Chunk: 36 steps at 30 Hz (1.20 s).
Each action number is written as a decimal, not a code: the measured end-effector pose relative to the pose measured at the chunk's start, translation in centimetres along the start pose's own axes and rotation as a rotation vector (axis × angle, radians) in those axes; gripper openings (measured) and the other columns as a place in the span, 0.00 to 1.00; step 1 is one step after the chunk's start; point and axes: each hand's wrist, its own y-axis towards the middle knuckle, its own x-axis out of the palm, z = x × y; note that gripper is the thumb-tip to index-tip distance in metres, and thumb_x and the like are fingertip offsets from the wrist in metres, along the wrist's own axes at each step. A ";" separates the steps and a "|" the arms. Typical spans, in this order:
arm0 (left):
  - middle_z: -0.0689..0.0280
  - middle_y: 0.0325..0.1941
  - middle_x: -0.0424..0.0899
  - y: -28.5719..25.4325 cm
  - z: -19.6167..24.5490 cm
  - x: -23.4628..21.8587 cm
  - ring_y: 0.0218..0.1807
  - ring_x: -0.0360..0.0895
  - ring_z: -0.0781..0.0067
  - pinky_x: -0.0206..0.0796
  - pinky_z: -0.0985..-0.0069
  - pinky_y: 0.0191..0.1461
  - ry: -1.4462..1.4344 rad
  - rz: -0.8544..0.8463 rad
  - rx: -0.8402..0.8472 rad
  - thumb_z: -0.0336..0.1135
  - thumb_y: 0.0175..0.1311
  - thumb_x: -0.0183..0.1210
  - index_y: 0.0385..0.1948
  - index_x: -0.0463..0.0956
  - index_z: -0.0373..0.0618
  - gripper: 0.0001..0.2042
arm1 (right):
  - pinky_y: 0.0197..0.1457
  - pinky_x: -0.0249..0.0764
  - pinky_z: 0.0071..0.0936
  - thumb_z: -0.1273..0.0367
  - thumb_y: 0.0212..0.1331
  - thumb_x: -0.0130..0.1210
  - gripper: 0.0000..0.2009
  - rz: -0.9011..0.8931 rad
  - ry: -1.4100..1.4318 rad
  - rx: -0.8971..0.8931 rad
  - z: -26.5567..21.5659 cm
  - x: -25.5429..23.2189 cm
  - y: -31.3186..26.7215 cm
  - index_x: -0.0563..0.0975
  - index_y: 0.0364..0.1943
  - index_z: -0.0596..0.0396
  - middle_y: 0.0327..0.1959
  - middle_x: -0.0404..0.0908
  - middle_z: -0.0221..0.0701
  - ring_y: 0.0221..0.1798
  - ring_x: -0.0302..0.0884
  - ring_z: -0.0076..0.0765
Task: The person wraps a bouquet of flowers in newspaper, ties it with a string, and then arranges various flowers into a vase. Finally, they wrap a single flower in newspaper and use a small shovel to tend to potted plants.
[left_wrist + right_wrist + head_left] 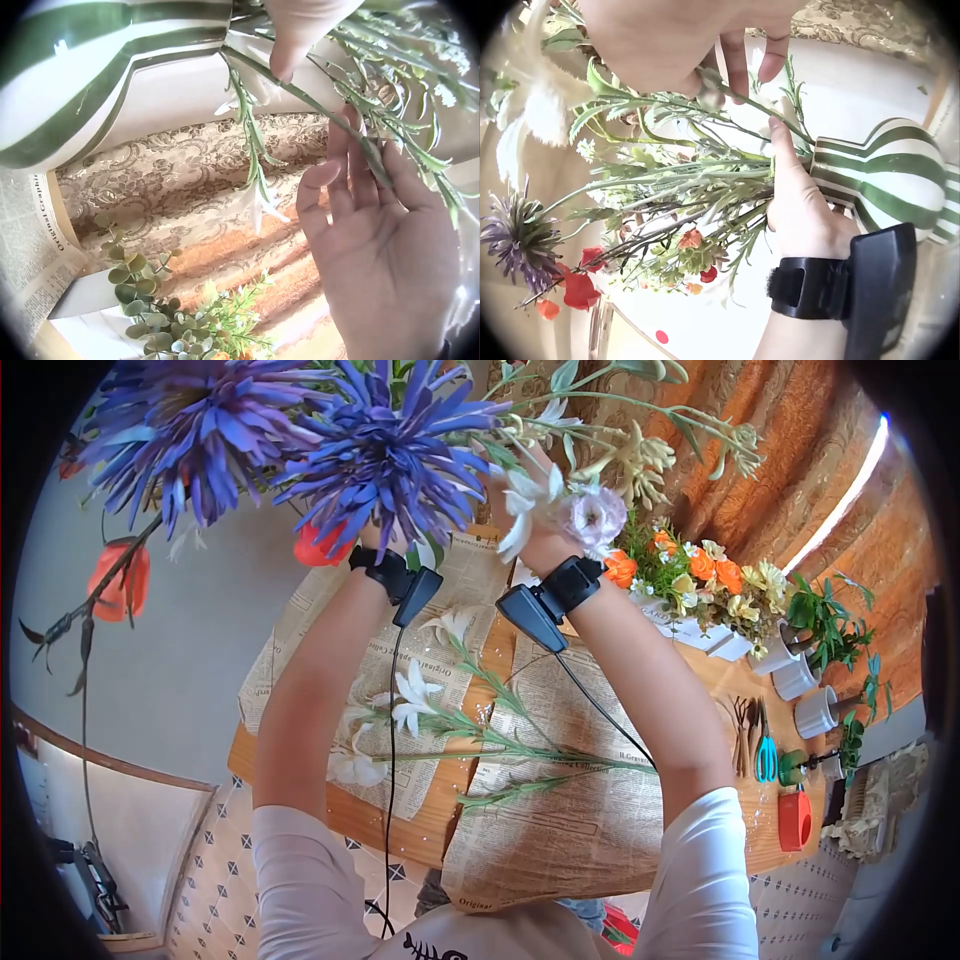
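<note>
A green-and-white striped vase (82, 82) (896, 169) holds a mixed bunch of flowers. At its mouth, my left hand (311, 22) (806, 202) grips the stems, thumb against a green stem (315, 105) (754, 109). Farther up, my right hand (390, 259) (682, 45) has its fingers curled round that same stem. In the head view, purple flowers (395, 455) and a pale lilac bloom (596, 517) partly cover the left hand (393, 538) and the right hand (540, 535). The vase is hidden there.
White lilies (415, 695) on long stems lie across newspaper sheets (570, 840) on the wooden table (400, 838). Orange flowers (715, 572) and small potted plants (793, 672) line the right side, near blue-handled scissors (766, 758) and a red object (795, 820). Curtains (780, 470) hang behind.
</note>
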 end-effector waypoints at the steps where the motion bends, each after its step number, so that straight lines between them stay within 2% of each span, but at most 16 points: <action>1: 0.48 0.65 0.84 0.0 0.2 0.1 0.66 0.80 0.50 0.66 0.61 0.74 -0.001 0.000 0.010 0.76 0.53 0.70 0.63 0.78 0.31 0.51 | 0.43 0.82 0.32 0.65 0.70 0.63 0.23 -0.012 -0.161 -0.023 0.6 -0.7 -0.4 0.75 0.67 0.54 0.51 0.88 0.33 0.43 0.86 0.35; 3: 0.48 0.65 0.84 -0.3 0.4 0.4 0.66 0.81 0.51 0.67 0.61 0.73 -0.002 0.001 0.024 0.75 0.53 0.70 0.63 0.79 0.31 0.50 | 0.37 0.83 0.33 0.61 0.67 0.66 0.24 -0.025 -0.487 -0.074 1.6 -2.1 -1.2 0.78 0.65 0.51 0.44 0.91 0.30 0.36 0.88 0.36; 4: 0.48 0.65 0.84 -0.5 0.4 0.4 0.65 0.81 0.51 0.67 0.61 0.73 -0.003 0.003 0.028 0.74 0.54 0.70 0.62 0.79 0.31 0.49 | 0.44 0.82 0.37 0.66 0.70 0.61 0.19 -0.039 -0.774 0.010 2.5 -2.8 -2.3 0.77 0.63 0.56 0.50 0.87 0.35 0.40 0.84 0.39; 6: 0.48 0.64 0.85 -0.4 0.4 0.6 0.65 0.81 0.51 0.67 0.62 0.73 -0.004 0.002 0.030 0.73 0.54 0.70 0.62 0.79 0.31 0.48 | 0.51 0.81 0.41 0.71 0.73 0.56 0.15 -0.053 -1.059 0.098 3.7 -3.4 -3.1 0.77 0.60 0.60 0.55 0.84 0.41 0.44 0.80 0.42; 9: 0.49 0.64 0.85 -0.1 0.4 0.6 0.64 0.82 0.52 0.68 0.62 0.72 -0.010 -0.002 0.035 0.72 0.55 0.70 0.62 0.79 0.31 0.47 | 0.59 0.77 0.49 0.71 0.68 0.58 0.13 -0.098 -1.049 -0.472 -4.8 0.6 -2.7 0.80 0.55 0.54 0.55 0.80 0.40 0.55 0.78 0.49; 11: 0.49 0.63 0.85 -0.1 0.3 0.5 0.64 0.82 0.53 0.68 0.62 0.71 -0.010 -0.002 0.039 0.71 0.56 0.70 0.61 0.79 0.31 0.46 | 0.62 0.76 0.52 0.71 0.66 0.59 0.13 -0.106 -1.037 -0.663 -6.3 2.1 -2.4 0.81 0.54 0.52 0.55 0.79 0.40 0.59 0.78 0.51; 12: 0.49 0.63 0.85 -0.1 0.3 0.4 0.64 0.82 0.53 0.68 0.62 0.71 -0.010 -0.004 0.039 0.70 0.56 0.70 0.61 0.80 0.31 0.46 | 0.67 0.72 0.54 0.74 0.64 0.59 0.14 -0.068 -0.880 -0.545 -6.5 2.8 -2.3 0.80 0.54 0.53 0.55 0.78 0.41 0.59 0.76 0.53; 15: 0.49 0.62 0.86 0.0 0.2 0.2 0.63 0.82 0.53 0.69 0.62 0.70 -0.003 -0.004 0.036 0.69 0.57 0.69 0.60 0.80 0.32 0.44 | 0.69 0.71 0.48 0.77 0.62 0.58 0.14 -0.031 -1.155 -0.663 -8.0 3.2 -2.2 0.79 0.52 0.55 0.56 0.77 0.40 0.59 0.76 0.50; 16: 0.49 0.62 0.86 0.1 0.1 0.2 0.63 0.82 0.54 0.69 0.62 0.70 -0.001 -0.003 0.035 0.68 0.58 0.69 0.60 0.80 0.32 0.44 | 0.69 0.73 0.45 0.77 0.62 0.59 0.12 0.027 -0.822 -0.406 -8.3 3.9 -1.8 0.80 0.50 0.55 0.56 0.78 0.41 0.60 0.76 0.48; 19: 0.50 0.61 0.86 0.0 -0.1 0.0 0.62 0.83 0.54 0.70 0.62 0.69 0.009 0.001 0.030 0.67 0.59 0.69 0.60 0.80 0.32 0.42 | 0.66 0.75 0.35 0.76 0.61 0.63 0.11 0.118 -0.289 -0.119 -10.6 4.5 -1.9 0.80 0.47 0.56 0.51 0.81 0.40 0.62 0.78 0.44; 21: 0.50 0.61 0.87 -0.1 -0.1 -0.1 0.61 0.83 0.55 0.70 0.62 0.68 0.015 0.003 0.029 0.66 0.59 0.69 0.59 0.81 0.32 0.41 | 0.67 0.76 0.37 0.74 0.57 0.69 0.19 -0.002 -0.621 -0.015 -11.3 4.0 -2.6 0.79 0.52 0.57 0.50 0.83 0.37 0.61 0.80 0.41; 23: 0.50 0.60 0.87 -0.2 -0.2 -0.1 0.61 0.83 0.55 0.70 0.62 0.68 0.020 0.004 0.028 0.65 0.60 0.69 0.59 0.81 0.32 0.40 | 0.67 0.76 0.38 0.73 0.55 0.72 0.23 -0.065 -0.784 0.038 -11.0 3.2 -2.6 0.79 0.55 0.57 0.50 0.84 0.36 0.61 0.81 0.39; 25: 0.50 0.60 0.87 -0.3 -0.2 -0.1 0.61 0.84 0.55 0.71 0.62 0.67 0.018 0.009 0.027 0.64 0.61 0.69 0.59 0.81 0.32 0.39 | 0.65 0.78 0.37 0.72 0.56 0.72 0.23 -0.025 -0.696 0.151 -9.5 2.1 -1.9 0.79 0.56 0.58 0.49 0.84 0.35 0.58 0.81 0.38; 29: 0.50 0.59 0.88 -0.5 -0.2 0.0 0.60 0.84 0.56 0.72 0.62 0.66 0.019 0.008 0.028 0.62 0.62 0.69 0.58 0.81 0.32 0.37 | 0.59 0.78 0.35 0.72 0.58 0.72 0.20 0.118 -0.424 0.075 -7.1 1.6 -1.0 0.81 0.54 0.58 0.46 0.85 0.35 0.53 0.82 0.35; 36: 0.51 0.57 0.88 -0.3 -0.2 0.2 0.58 0.85 0.58 0.73 0.63 0.64 0.025 0.017 0.027 0.59 0.64 0.69 0.57 0.82 0.32 0.34 | 0.49 0.79 0.32 0.72 0.61 0.72 0.14 0.179 -0.192 0.035 -6.4 1.8 1.2 0.85 0.50 0.58 0.40 0.87 0.34 0.42 0.82 0.31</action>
